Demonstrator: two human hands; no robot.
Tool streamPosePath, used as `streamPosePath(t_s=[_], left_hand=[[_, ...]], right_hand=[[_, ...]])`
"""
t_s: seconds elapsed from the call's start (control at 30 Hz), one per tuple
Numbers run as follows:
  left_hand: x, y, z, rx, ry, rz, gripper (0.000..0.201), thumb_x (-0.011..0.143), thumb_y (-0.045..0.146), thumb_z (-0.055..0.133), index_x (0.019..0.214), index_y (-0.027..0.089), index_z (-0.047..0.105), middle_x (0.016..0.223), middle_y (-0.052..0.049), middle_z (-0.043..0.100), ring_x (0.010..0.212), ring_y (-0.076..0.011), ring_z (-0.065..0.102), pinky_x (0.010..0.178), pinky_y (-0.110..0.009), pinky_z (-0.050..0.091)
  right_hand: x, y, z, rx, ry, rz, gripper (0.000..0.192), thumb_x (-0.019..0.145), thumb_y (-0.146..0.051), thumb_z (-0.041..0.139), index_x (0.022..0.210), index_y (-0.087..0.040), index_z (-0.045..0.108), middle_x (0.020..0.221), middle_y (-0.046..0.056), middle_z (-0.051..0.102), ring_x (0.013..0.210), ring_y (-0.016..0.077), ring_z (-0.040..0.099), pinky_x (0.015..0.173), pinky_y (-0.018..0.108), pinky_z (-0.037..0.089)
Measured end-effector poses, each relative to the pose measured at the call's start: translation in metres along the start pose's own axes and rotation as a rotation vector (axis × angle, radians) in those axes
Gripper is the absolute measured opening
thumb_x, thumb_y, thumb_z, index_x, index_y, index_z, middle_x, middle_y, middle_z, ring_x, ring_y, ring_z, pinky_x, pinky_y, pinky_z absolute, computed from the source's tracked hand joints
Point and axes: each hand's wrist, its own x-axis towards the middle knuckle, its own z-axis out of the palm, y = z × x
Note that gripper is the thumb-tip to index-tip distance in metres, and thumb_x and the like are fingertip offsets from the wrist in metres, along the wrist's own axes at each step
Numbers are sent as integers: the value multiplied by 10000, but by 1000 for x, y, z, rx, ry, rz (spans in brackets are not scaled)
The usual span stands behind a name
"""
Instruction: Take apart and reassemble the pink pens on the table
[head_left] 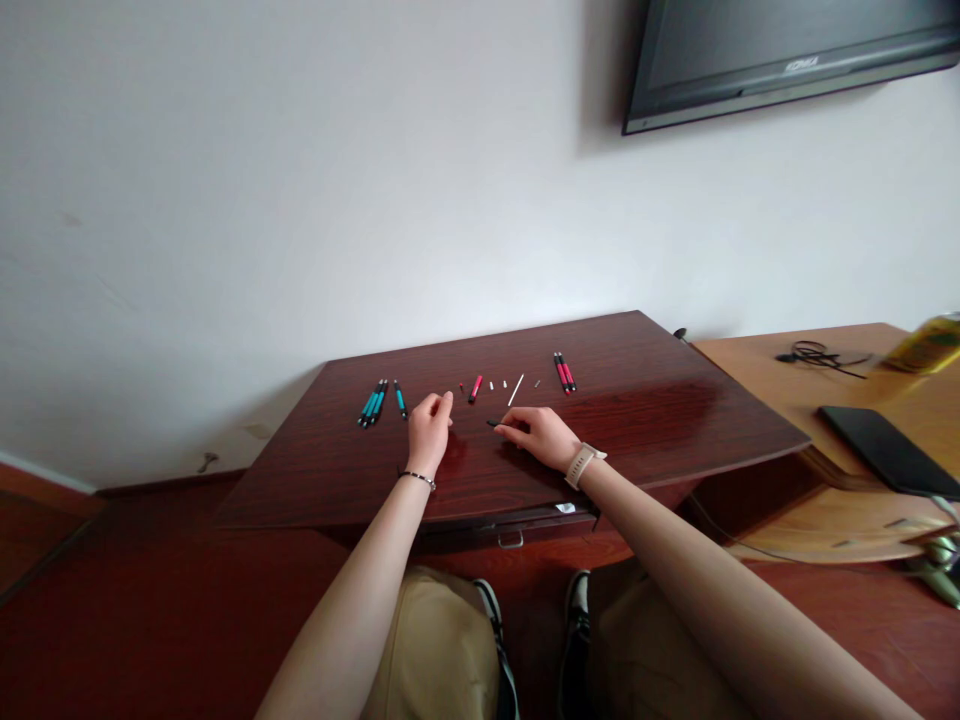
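My right hand (544,437) pinches a small black pen part (492,422) just above the dark red table (480,480). My left hand (429,432) is closed, thumb against the curled fingers; whatever it may hold is hidden. Beyond the hands lie a pink pen barrel (475,389), a white refill (515,390), small white pieces (492,385), a tiny spring-like piece (537,384) and a tiny dark red piece (461,387). One blue pen (400,399) rests near my left hand, with several more blue pens (373,403) further left. Pink pens (565,372) lie side by side to the right.
A wall-mounted television (795,60) hangs at upper right. Beside the table stands a lighter wooden desk (750,360) with a black cable (817,355), a black flat device (892,448) and a yellow item (926,343). A drawer handle (511,540) shows below the table's front edge.
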Motion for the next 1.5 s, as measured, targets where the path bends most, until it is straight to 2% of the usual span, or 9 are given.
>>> streamPosePath(t_s=[0.2,0.47,0.67,0.8,0.9,1.03,1.1,1.33,1.5], left_hand=[[9,-16,-7,23,-10,-62,327,997,506,592,801,247,550,625,17,620,653,-198,656,657,-275,401],[25,-20,-6,150,75,-37,238,904,257,616,720,248,466,590,30,609,631,-202,670,682,-294,425],[41,-28,1,-5,-7,-56,262,931,446,687,851,236,553,669,1,713,527,-156,624,597,-265,427],[55,-36,2,139,-47,-31,380,964,560,627,810,216,668,628,-12,699,513,-163,602,584,-277,431],[66,-45,3,257,-21,8,432,1020,537,525,838,211,745,702,-44,744,678,-208,692,711,-299,495],[76,-55,6,288,33,29,411,1056,406,432,939,220,780,1074,-103,824,1079,-277,743,970,-350,528],[77,-57,8,287,45,39,376,1048,331,415,996,219,770,1173,-109,811,1172,-280,724,1046,-369,515],[70,-53,9,154,33,-32,238,1027,269,461,1121,191,666,937,-70,806,790,-190,756,836,-319,570],[70,-53,8,138,71,-59,117,990,279,562,1062,215,628,1042,-82,820,912,-192,775,892,-324,569]], right_hand=[[0,-1,-1,-5,-4,10,277,1010,-458,693,890,-224,782,796,16,785,694,160,676,684,263,437],[0,0,-2,58,-7,40,322,1018,-491,669,886,-214,768,744,11,768,646,158,676,679,265,459],[0,-6,-6,70,-9,53,329,1020,-481,667,864,-204,751,725,8,756,626,149,660,683,261,460],[0,-4,-6,73,-13,49,356,1023,-507,662,867,-198,744,697,0,735,620,144,644,675,257,449],[-1,-3,-5,76,-18,47,357,1026,-507,658,871,-198,749,671,-6,718,625,146,644,671,256,444],[-1,-5,-7,86,-24,46,327,1025,-481,669,885,-200,761,683,-7,725,624,143,644,675,256,446],[-1,-7,-8,88,-27,46,325,1025,-475,671,879,-200,760,686,-4,727,623,143,641,673,257,444],[-1,-6,-8,81,-26,40,326,1024,-474,676,873,-199,763,683,-4,724,633,145,648,674,257,441],[-1,-6,-8,76,-24,44,315,1024,-464,679,875,-200,762,679,-7,724,628,144,649,676,255,446]])
